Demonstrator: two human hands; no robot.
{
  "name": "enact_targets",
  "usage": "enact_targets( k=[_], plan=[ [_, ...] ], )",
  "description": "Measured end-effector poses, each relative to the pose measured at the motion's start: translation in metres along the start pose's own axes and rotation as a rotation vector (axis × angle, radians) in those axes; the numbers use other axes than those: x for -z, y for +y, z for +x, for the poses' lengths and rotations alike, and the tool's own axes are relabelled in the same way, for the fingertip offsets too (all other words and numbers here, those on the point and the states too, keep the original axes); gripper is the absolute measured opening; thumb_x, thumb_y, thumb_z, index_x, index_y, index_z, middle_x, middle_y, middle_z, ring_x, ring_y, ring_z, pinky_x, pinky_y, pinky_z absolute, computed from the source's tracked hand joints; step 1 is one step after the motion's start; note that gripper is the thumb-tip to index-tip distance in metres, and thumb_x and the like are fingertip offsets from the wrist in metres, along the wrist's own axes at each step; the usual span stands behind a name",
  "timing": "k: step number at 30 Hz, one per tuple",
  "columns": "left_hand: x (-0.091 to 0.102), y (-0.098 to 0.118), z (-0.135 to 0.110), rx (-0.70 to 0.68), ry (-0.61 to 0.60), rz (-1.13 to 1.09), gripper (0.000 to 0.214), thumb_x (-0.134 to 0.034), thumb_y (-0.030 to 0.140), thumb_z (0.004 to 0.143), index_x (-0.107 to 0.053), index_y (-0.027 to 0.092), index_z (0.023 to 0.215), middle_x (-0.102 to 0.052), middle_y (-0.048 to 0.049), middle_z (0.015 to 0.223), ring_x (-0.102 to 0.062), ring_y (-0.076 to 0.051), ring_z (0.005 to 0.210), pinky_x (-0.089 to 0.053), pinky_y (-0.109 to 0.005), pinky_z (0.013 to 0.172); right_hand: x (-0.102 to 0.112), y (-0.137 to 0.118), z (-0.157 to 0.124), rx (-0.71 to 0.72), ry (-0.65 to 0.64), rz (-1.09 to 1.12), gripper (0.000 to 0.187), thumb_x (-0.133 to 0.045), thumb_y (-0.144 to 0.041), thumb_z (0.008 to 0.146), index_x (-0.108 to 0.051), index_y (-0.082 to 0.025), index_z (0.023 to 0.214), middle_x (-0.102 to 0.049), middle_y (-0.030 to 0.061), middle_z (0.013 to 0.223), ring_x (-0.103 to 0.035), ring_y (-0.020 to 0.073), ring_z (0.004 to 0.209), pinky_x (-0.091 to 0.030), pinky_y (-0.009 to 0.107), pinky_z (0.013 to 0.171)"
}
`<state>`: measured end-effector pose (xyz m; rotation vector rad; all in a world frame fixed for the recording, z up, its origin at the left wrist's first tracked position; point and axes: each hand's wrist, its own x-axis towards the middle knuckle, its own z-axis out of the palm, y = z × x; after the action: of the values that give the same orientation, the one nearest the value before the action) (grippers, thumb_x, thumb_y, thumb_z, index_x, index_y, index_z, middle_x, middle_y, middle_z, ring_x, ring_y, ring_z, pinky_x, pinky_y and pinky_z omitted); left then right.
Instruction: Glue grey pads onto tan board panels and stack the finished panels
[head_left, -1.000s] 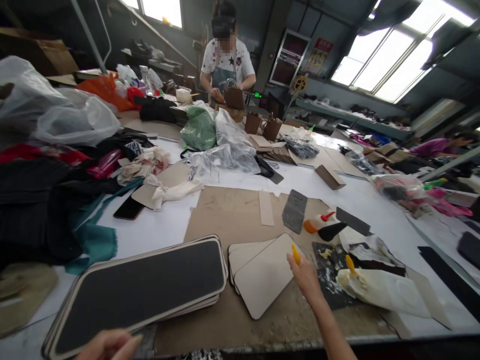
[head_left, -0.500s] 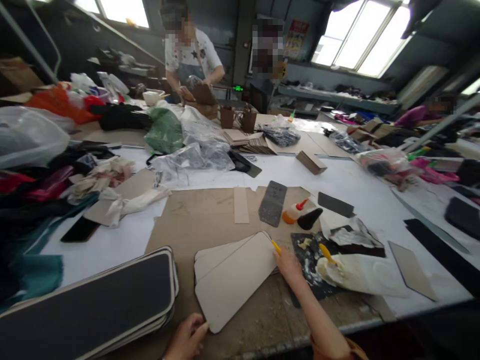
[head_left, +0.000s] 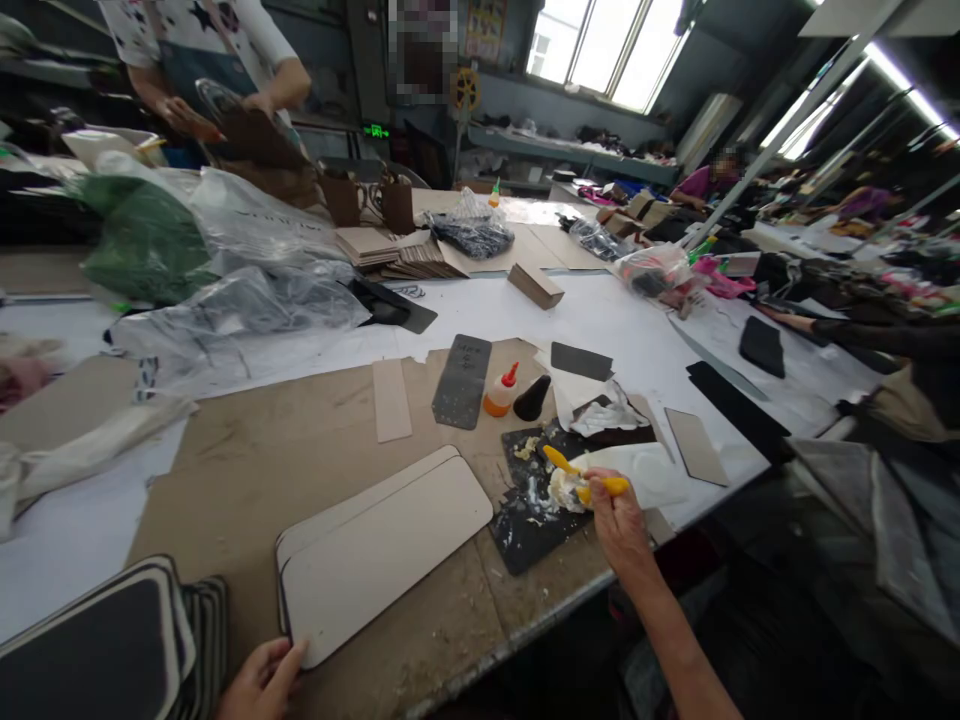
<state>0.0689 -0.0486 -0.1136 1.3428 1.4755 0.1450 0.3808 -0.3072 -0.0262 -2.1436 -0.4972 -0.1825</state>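
Pale panel (head_left: pixel 390 555): long axis 8-to-2 o'clock. Left hand (head_left: pixel 264 678): touching 8 o'clock end, grip closure unclear. Right hand (head_left: pixel 621 528): closed round yellow handle (head_left: pixel 613 486), 9-to-3.

White table (head_left: pixel 480 308); brown sheet (head_left: pixel 247 450) over it; pale panels (head_left: pixel 386 560) atop sheet.

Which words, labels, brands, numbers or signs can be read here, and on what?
None reads clearly.
Dark grey flat rectangular panel: handwritten marks, too blurred.
Crumpled clear plastic bag: printed letters, too blurred.
Lit green sign: markings too small.
Yellow-and-red wall poster: any lettering too small.
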Motion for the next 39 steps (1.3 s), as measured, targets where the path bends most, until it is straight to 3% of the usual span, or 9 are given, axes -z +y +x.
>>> enact_targets(
  k=[3,8,13,20,23,27,32,36,39],
  plan=[
    [-0.004,0.012,-0.005,0.030,0.033,0.018,0.055,-0.057,0.057,0.031,-0.050,0.019,0.070,-0.059,-0.0013,0.054,-0.058,-0.023,0.056,-0.044,-0.032,0.052,0.006,0.014,0.004,0.125,0.006,-0.108,0.038,-0.036,-0.051,0.085,-0.054,-0.017,0.089,-0.054,0.0071,0.085,-0.053,0.0187,0.082,-0.044,0.035,0.078],
    [-0.009,0.019,-0.009,0.037,0.077,-0.005,0.049,-0.055,0.056,0.031,-0.048,0.020,0.065,-0.056,0.0007,0.049,-0.055,-0.020,0.053,-0.040,-0.029,0.049,-0.007,0.041,0.006,0.313,-0.080,-0.255,0.037,-0.030,-0.047,0.089,-0.053,-0.018,0.090,-0.053,0.0079,0.085,-0.054,0.0186,0.082,-0.047,0.034,0.077],
    [-0.012,0.015,-0.014,-0.081,0.104,-0.018,0.054,-0.054,0.068,0.032,-0.044,0.021,0.057,-0.049,0.0026,0.047,-0.049,-0.017,0.048,-0.037,-0.028,0.046,-0.017,0.062,0.010,0.490,-0.249,-0.375,0.037,-0.027,-0.043,0.090,-0.056,-0.021,0.086,-0.057,0.0078,0.084,-0.054,0.0199,0.081,-0.047,0.035,0.076],
    [-0.013,0.010,-0.015,-0.198,0.089,0.039,0.062,-0.046,0.081,0.036,-0.041,0.021,0.051,-0.041,0.0044,0.044,-0.044,-0.014,0.044,-0.034,-0.026,0.043,-0.011,0.049,0.013,0.536,-0.337,-0.371,0.029,-0.031,-0.037,0.088,-0.055,-0.022,0.084,-0.057,0.0065,0.083,-0.054,0.0187,0.080,-0.046,0.033,0.075],
    [-0.013,0.009,-0.013,-0.192,0.055,0.043,0.064,-0.047,0.082,0.034,-0.042,0.021,0.052,-0.044,0.0035,0.046,-0.047,-0.015,0.047,-0.036,-0.026,0.043,-0.002,0.040,0.015,0.436,-0.195,-0.315,0.032,-0.033,-0.044,0.087,-0.054,-0.020,0.083,-0.058,0.0070,0.081,-0.056,0.0188,0.079,-0.046,0.033,0.075],
    [-0.013,0.007,-0.011,-0.174,0.037,0.030,0.065,-0.049,0.081,0.032,-0.044,0.020,0.052,-0.046,0.0029,0.047,-0.049,-0.016,0.049,-0.038,-0.026,0.045,0.009,0.036,0.012,0.165,0.009,-0.276,0.047,-0.033,-0.059,0.081,-0.055,-0.017,0.081,-0.060,0.0105,0.080,-0.058,0.0214,0.076,-0.045,0.035,0.073],
    [-0.011,0.003,-0.006,-0.155,-0.002,0.002,0.063,-0.053,0.078,0.035,-0.046,0.019,0.056,-0.048,0.0030,0.047,-0.050,-0.016,0.048,-0.038,-0.025,0.044,0.013,0.040,0.007,-0.247,0.041,-0.183,0.053,-0.040,-0.063,0.073,-0.058,-0.015,0.084,-0.063,0.0083,0.061,-0.061,0.0245,0.063,-0.045,0.036,0.064],
    [-0.011,-0.006,-0.001,-0.157,-0.034,-0.030,0.058,-0.057,0.073,0.041,-0.045,0.019,0.058,-0.046,0.0042,0.048,-0.049,-0.014,0.047,-0.036,-0.023,0.044,0.017,0.050,0.002,-0.366,0.027,-0.103,0.051,-0.043,-0.061,0.071,-0.060,-0.015,0.082,-0.063,0.0087,0.056,-0.062,0.0268,0.063,-0.047,0.038,0.064],
    [-0.013,-0.012,0.001,-0.167,-0.030,-0.076,0.054,-0.057,0.071,0.045,-0.042,0.019,0.056,-0.043,0.0053,0.047,-0.047,-0.012,0.044,-0.035,-0.022,0.042,0.024,0.067,-0.003,-0.418,0.001,-0.187,0.045,-0.045,-0.061,0.069,-0.061,-0.020,0.077,-0.064,0.0102,0.061,-0.062,0.0303,0.066,-0.047,0.042,0.061]
  ],
)
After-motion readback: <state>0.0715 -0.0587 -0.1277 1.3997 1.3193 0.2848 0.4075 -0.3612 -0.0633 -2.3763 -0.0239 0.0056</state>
